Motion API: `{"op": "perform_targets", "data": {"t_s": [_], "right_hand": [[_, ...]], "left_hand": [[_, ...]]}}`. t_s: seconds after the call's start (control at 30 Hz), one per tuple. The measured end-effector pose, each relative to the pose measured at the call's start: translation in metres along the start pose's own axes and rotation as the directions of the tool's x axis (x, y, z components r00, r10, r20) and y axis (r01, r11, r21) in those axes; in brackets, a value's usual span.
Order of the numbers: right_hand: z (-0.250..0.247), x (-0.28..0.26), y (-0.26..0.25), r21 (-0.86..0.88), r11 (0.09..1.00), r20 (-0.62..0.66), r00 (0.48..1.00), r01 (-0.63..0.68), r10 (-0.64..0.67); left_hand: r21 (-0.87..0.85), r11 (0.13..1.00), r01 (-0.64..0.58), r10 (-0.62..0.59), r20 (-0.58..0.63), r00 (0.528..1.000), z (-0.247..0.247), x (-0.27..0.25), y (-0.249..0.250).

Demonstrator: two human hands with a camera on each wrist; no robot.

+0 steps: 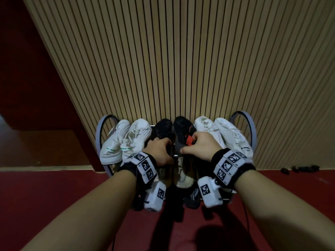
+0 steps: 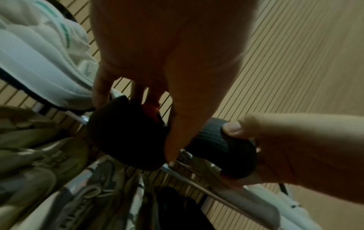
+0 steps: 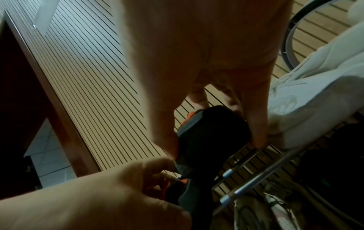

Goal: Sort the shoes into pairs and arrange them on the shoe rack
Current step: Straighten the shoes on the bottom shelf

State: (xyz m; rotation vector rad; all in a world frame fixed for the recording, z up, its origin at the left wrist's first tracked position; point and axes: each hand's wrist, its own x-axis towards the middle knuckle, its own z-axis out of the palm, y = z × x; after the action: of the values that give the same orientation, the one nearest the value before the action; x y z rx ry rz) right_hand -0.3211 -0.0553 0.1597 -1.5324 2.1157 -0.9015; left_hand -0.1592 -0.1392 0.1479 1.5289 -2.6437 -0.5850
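white shoes with green trim (image 1: 125, 140), black shoes (image 1: 164, 129), red tab (image 1: 189, 140), beige striped wall (image 1: 163, 60)

Bare forearms. Each wrist wears a black band (image 1: 233, 165) carrying white square-coded tags; a white tagged camera box (image 1: 210, 193) hangs at its 6 o'clock side.

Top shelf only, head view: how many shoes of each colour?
White shoes with green trim: 2
Black shoes: 2
Plain white shoes: 2
Total: 6
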Motion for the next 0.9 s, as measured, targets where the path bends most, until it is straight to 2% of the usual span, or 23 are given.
{"op": "perform_targets", "data": {"t_s": [0.1, 0.23, 0.47, 0.73, 0.9], "right_hand": [[0.003, 0.001, 0.004, -0.014, 1.0, 0.008, 1.0, -0.018, 0.018], [0.002, 0.002, 0.008, -0.003, 0.998, 0.034, 0.998, -0.059, 0.059], [-0.002, 0.007, 0.008, 0.022, 0.99, 0.055, 0.989, -0.141, 0.14], [-0.006, 0.004, 0.001, -0.06, 0.989, 0.08, 0.987, -0.135, 0.139], [-0.006, 0.003, -0.007, -0.16, 0.981, 0.033, 0.993, -0.108, 0.115]], "left_hand": [[0.077, 0.996, -0.04, 0.041, -0.021, 0.999, 0.0, 0.001, -0.005], [0.066, 0.997, -0.044, 0.047, -0.043, 0.998, -0.005, 0.0, -0.006], [-0.079, 0.996, -0.028, 0.024, -0.048, 0.999, -0.012, -0.003, -0.012], [-0.265, 0.964, 0.018, -0.02, -0.005, 1.0, -0.018, 0.0, -0.021], [-0.324, 0.945, 0.034, -0.034, 0.005, 0.999, -0.018, 0.002, -0.023]]}}
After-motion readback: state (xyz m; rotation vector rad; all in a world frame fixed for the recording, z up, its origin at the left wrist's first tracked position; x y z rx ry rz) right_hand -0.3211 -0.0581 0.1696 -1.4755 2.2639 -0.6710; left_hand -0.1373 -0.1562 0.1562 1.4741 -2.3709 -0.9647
